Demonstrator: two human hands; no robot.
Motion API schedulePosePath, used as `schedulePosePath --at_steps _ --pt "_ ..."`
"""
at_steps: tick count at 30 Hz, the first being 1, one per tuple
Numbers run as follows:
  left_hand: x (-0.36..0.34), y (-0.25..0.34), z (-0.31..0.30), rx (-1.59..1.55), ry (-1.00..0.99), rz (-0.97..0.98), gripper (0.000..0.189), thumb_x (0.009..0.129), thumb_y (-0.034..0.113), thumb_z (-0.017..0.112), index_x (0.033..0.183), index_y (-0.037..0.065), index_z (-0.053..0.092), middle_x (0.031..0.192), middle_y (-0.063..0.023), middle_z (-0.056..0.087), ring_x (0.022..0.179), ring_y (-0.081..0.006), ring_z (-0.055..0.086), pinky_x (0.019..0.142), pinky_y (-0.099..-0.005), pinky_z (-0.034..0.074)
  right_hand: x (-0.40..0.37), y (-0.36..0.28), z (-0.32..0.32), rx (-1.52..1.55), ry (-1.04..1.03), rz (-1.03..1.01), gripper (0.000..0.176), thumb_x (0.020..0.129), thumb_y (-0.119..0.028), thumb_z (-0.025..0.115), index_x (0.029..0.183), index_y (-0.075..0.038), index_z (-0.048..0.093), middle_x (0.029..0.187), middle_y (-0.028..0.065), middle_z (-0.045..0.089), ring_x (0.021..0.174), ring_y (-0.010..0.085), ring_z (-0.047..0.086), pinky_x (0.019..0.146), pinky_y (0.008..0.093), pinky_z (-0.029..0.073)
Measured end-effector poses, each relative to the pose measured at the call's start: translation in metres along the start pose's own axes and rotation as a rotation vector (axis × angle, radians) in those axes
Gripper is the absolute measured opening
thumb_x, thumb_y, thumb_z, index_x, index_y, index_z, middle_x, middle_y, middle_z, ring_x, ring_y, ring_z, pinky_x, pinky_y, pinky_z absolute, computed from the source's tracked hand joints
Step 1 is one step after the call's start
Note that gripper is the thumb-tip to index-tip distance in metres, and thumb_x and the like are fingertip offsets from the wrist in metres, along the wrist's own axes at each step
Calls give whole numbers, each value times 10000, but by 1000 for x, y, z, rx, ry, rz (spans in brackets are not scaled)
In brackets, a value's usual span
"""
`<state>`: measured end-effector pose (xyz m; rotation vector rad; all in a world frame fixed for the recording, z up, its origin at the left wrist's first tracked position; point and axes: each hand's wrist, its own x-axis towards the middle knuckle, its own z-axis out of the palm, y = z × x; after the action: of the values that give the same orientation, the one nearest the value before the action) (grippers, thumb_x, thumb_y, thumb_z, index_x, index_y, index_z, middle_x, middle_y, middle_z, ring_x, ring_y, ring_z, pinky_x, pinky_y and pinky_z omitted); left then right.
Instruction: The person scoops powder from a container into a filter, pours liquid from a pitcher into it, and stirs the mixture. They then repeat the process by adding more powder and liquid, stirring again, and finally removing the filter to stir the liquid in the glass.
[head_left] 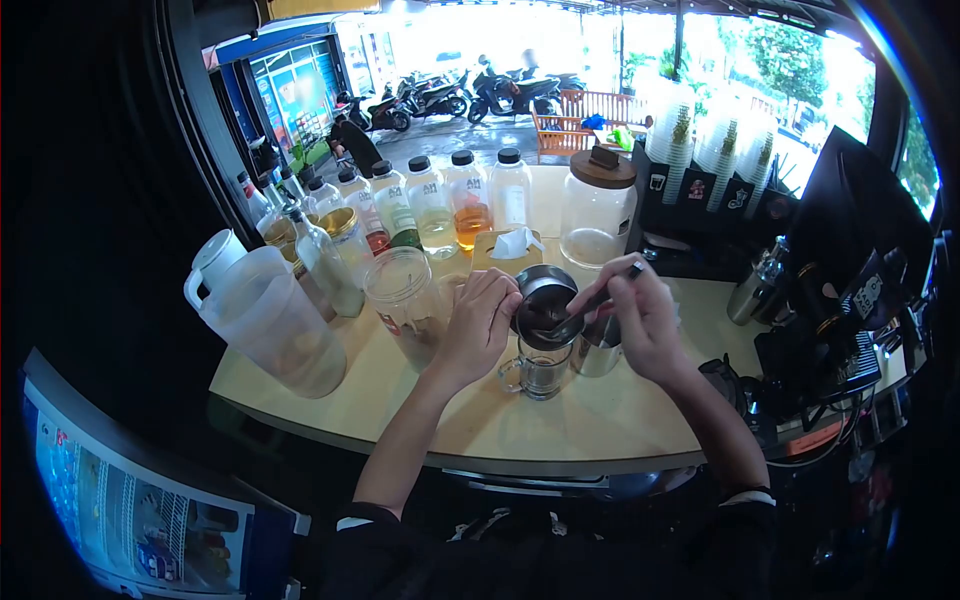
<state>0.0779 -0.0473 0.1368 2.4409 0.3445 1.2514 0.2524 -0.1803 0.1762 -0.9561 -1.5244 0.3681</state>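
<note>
My left hand (478,320) is closed on the rim of a metal cup (545,284), which is tilted with its mouth toward me over a glass mug (544,374). Dark contents show inside the cup. In my right hand (645,318) is a spoon (566,328), its dark handle end rising above the fingers and its bowl at the cup's lower lip. The mug stands upright on the wooden counter (480,425), its handle to the left. Just right of it, partly hidden by my right hand, stands a second metal cup (598,352).
At left stand a plastic pitcher (275,325) and a clear jar (405,305). Several capped bottles (432,215) line the back, beside a tissue box (490,250) and a wooden-lidded jar (597,215). Stacked plastic cups (668,135) and dark equipment (820,330) occupy the right.
</note>
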Motion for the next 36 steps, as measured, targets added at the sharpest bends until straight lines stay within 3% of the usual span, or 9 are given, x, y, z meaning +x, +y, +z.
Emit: schedulePosePath --at_steps 6,9,14,16,19,23,28,30,36 --pt "-1 2 -1 -6 -13 -15 123 929 124 488 874 20 524 855 -87 522 868 -265 497 811 -376 357 3 -3 -6 -50 73 -5 146 993 -97 357 967 -5 467 815 106 672 687 105 596 647 254 491" --pt "0 3 -2 -5 -11 6 130 931 127 485 871 16 519 849 -90 522 865 -268 497 816 -376 359 2 -6 -6 -126 -108 38 160 995 -97 342 972 0 468 799 101 665 759 115 627 674 257 502" --pt "-1 -2 -4 -93 -2 -41 145 938 121 474 858 5 507 833 -99 519 849 -271 494 818 -368 368 -1 -11 -14 22 -2 -9 146 980 -69 367 979 11 489 836 114 667 804 135 649 722 264 511" --pt "-1 -3 -4 -138 -3 -58 155 943 118 467 850 -1 502 827 -101 518 839 -270 493 814 -363 376 -3 -14 -17 -193 -98 -169 142 975 -64 380 981 9 501 860 120 669 813 149 659 737 274 515" --pt "0 -3 -3 -239 2 -84 171 952 110 456 837 -11 495 821 -102 517 817 -263 490 793 -353 390 -5 -17 -14 -175 -235 -105 138 973 -69 393 973 0 512 869 120 677 804 167 665 743 288 518" --pt "1 -3 -1 -292 -20 -104 180 958 113 457 835 -14 492 817 -101 515 804 -253 485 781 -346 395 -4 -16 -17 -107 -137 -103 137 972 -74 402 969 -4 520 870 118 682 790 175 666 741 298 520" --pt "2 -4 -1 -204 -42 -66 235 990 158 430 836 -12 476 844 -88 514 822 -199 482 792 -311 397 -7 -18 -13 -228 -262 -76 115 942 -24 415 991 5 515 853 118 679 784 197 675 739 308 523" --pt "0 -2 -1 -262 -22 -86 171 956 107 456 836 -8 493 817 -103 511 823 -258 479 794 -346 385 -4 -18 -13 -186 -193 -126 123 927 1 413 992 -1 517 853 118 679 788 210 681 739 315 525" --pt "-1 -5 -1 -207 -29 -61 159 948 99 458 831 -3 492 822 -105 510 826 -272 480 802 -351 384 -4 -15 -7 -203 -185 -153 141 921 14 399 995 21 520 859 126 680 788 217 682 741 322 531"
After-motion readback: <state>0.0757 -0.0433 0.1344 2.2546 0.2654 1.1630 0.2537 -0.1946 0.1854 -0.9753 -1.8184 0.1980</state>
